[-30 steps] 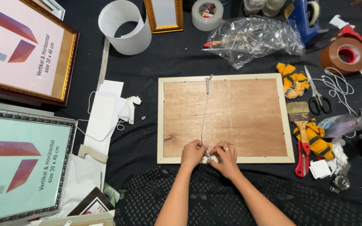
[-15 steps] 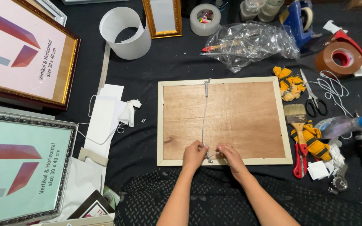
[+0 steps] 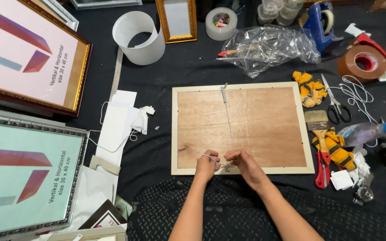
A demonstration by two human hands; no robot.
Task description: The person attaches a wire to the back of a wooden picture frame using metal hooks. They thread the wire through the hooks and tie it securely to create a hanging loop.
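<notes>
Dark black cloth covers the whole work surface point(image 3: 193, 71), and it's pretty cluttered around the edges. In the middle lies a picture frame point(image 3: 243, 128) face-down, cream border and plywood backing showing. A white hanging cord point(image 3: 227, 120) is already fixed at the top edge and runs straight down the back to the near edge, so that end looks done; the bottom end looks like it's in the middle of being tied off at the small fitting there. The left hand point(image 3: 207, 166) is closed, pinching a loose bit of cord, and the right hand point(image 3: 245, 164) has its fingertips pinched on the cord right beside it, both on the frame's lower border. As for packaging and labels: a crinkled clear plastic bag point(image 3: 269, 47) sits above the frame, a brown tape roll point(image 3: 365, 62) in a red dispenser top right, and two framed sample inserts on the left, one pink in a gold frame point(image 3: 27, 56), one pale green in a silver frame point(image 3: 23, 176), each with red shapes and a printed size line.
</notes>
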